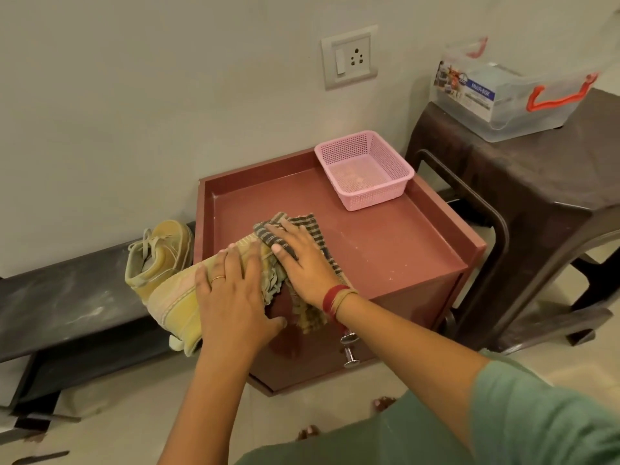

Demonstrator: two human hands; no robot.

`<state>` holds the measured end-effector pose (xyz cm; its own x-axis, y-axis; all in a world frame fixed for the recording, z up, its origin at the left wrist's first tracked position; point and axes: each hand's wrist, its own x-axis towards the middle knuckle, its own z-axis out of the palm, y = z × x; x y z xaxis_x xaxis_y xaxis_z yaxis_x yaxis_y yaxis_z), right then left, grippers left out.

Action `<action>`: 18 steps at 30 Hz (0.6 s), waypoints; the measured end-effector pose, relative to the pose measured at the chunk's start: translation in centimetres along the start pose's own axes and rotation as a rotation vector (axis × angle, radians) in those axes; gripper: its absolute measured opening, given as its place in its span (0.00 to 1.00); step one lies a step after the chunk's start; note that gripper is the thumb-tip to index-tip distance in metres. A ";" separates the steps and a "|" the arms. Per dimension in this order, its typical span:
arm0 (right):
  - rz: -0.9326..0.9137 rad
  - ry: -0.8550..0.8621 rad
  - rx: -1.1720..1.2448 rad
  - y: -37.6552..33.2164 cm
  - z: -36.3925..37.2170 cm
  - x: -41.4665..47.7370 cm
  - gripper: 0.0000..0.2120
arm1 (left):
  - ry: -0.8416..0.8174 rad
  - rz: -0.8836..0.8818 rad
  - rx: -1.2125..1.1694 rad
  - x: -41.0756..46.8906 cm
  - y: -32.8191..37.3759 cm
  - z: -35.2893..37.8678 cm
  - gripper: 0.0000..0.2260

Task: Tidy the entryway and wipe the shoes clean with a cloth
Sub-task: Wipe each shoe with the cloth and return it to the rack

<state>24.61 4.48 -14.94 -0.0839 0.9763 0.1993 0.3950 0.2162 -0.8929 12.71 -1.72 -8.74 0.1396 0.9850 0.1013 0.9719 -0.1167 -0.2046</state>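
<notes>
Your left hand (231,297) grasps the shoe (174,303): fingers over the upper, thumb tucked under. The shoe lies tilted on the table's (385,250) near-left corner, heel overhanging. Your right hand (302,260) lies flat and released, pressing the cloth (310,220) on the toe.

Shoe looks light, with a soft fabric upper and a stiffer sole. Hold it at the midfoot or sole so the upper doesn't cave under wiping. Cloth is limp and fringed; bunch it up, since loose ends could snag the knobs (350,347) below.

Second shoe (161,250) sits on the shelf (67,297) just left, within reach. Basket (375,199) is at the table's far corner, well apart. Stool (536,182) with box (523,105) stands right, out of the way.
</notes>
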 end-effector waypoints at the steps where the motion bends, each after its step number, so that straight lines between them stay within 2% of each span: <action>1: 0.077 0.049 0.077 0.2 -0.2 0.6 0.20 | 0.005 -0.010 0.010 0.3 0.3 -0.2 0.55; 3: 0.346 0.153 0.259 0.2 -1.1 1.6 0.20 | -0.007 -0.032 -0.011 0.6 0.8 -0.5 0.55; 4: 0.408 0.172 0.306 0.1 -1.4 1.6 0.19 | -0.020 -0.036 -0.032 0.8 0.9 -0.4 0.55; 6: 0.327 0.153 0.312 -0.7 -1.1 1.2 0.18 | -0.038 -0.020 -0.037 1.1 1.0 -0.1 0.56; 9: 0.022 -0.017 0.099 -1.2 0.1 -0.3 0.19 | -0.054 0.012 -0.006 1.3 0.9 0.5 0.56; 11: 0.034 -0.003 0.122 0.5 -0.3 0.1 0.19 | -0.066 0.021 0.006 1.1 0.9 0.6 0.58; 14: 0.212 0.108 0.268 0.8 -1.4 0.7 0.21 | -0.080 0.027 0.001 0.9 1.0 0.4 0.61; 18: -0.049 -0.051 0.022 -0.5 -0.2 -0.7 0.20 | -0.075 0.031 0.016 1.2 0.7 0.4 0.58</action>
<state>24.65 3.65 -14.58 -0.1497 0.9634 0.2223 0.3691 0.2630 -0.8914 13.50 -0.59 -9.13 0.1540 0.9878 0.0212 0.9642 -0.1456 -0.2217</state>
